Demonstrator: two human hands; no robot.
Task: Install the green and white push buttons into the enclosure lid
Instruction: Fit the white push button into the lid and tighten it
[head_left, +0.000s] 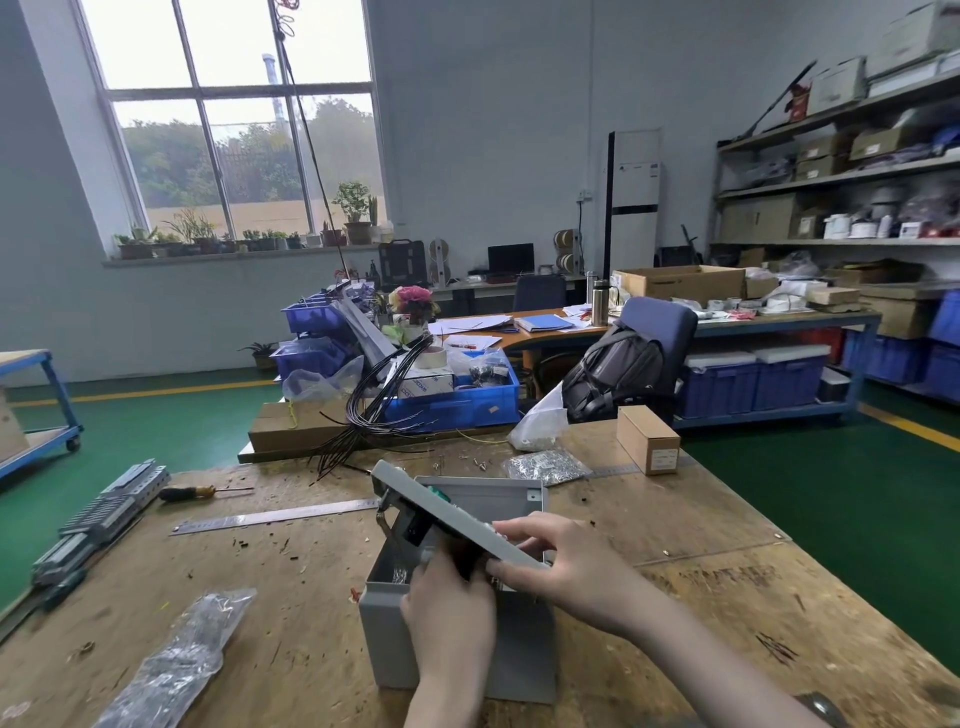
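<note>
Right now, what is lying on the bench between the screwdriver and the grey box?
In the head view, a long steel ruler lies between the screwdriver and the grey enclosure, on the bench among scattered wood chips.

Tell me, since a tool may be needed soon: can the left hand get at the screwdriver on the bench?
Probably yes: bare benchtop lies between the left hand, now under the lid, and the screwdriver.

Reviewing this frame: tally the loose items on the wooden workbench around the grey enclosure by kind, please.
Screwdriver: 1
Steel ruler: 1
Plastic bags: 3
Small cardboard box: 1
Total: 6
Both hands, left and right, hold the enclosure lid.
</note>
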